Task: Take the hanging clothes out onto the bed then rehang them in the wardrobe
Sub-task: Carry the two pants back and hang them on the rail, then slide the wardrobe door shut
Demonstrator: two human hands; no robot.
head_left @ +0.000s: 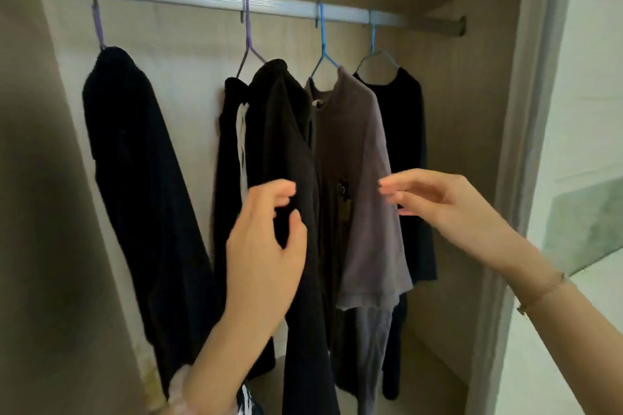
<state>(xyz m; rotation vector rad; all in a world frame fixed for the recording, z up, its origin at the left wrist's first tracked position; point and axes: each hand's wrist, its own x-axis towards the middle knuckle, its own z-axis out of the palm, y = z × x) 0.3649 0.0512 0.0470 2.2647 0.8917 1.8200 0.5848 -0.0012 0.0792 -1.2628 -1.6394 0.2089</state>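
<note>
Several garments hang on a metal rail [209,0] inside the wardrobe. A black garment [135,158] hangs alone at the left on a purple hanger. In the middle a black top [283,131] hangs on another purple hanger. Beside it is a grey-purple T-shirt [360,158] on a blue hanger, and behind that a dark navy top [409,131]. My left hand [266,239] hovers in front of the black top, fingers curled and apart, holding nothing. My right hand [438,199] reaches toward the T-shirt's sleeve with fingers extended, touching or almost touching the fabric.
The wardrobe's left wall [33,178] and right wall [472,145] close in the hanging space. A pale door frame [526,145] stands at the right. A wide gap on the rail separates the left garment from the others.
</note>
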